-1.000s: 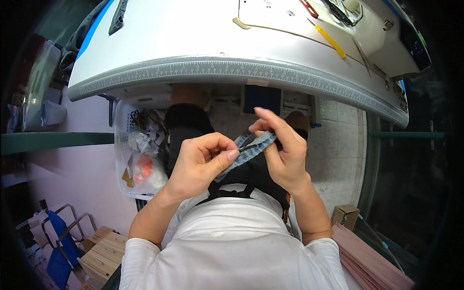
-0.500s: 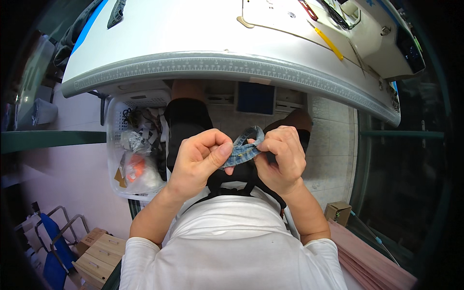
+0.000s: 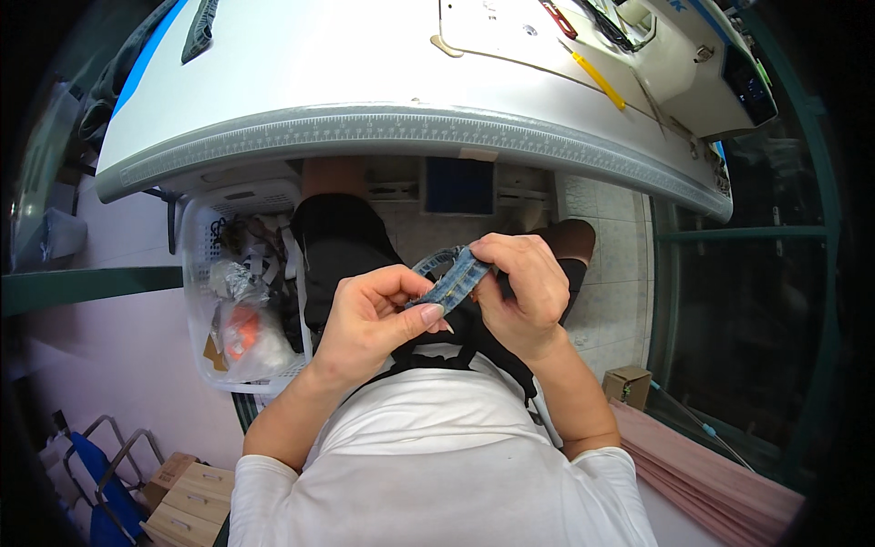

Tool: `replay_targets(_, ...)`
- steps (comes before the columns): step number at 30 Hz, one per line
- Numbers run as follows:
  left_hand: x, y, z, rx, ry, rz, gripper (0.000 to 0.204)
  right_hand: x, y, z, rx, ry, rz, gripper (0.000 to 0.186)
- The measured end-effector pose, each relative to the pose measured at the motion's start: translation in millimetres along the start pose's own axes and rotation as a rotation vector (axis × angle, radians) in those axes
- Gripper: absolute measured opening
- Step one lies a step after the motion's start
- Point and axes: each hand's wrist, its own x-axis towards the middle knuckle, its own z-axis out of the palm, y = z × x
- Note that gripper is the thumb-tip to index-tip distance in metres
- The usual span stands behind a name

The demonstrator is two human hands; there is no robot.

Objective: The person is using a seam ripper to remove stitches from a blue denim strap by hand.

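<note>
Denim band (image 3: 461, 281): mottled blue. Slim tool (image 3: 598, 80): yellow. Shirt (image 3: 456, 465): white. Shorts (image 3: 333, 232): black.

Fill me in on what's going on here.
A person in a white shirt is working a strip of blue denim with both hands, above the lap and off the table. The left-hand grip pinches its lower end, the right-hand grip its upper end, and the strip bends round into a loop. A yellow-handled tool lies on the table by a white machine. A white basket of odds and ends stands by the left leg.
</note>
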Motion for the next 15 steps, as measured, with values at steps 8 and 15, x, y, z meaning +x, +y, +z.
replay_targets(8, 3, -11, -8, 0.09, 0.016, -0.009, 0.012, -10, 30, -6, 0.113, -0.085, 0.309, 0.024)
replay_targets(15, 11, -19, -4, 0.129, 0.013, 0.005, 0.009, -16, 61, -5, 0.343, -0.054, 0.53, 0.021)
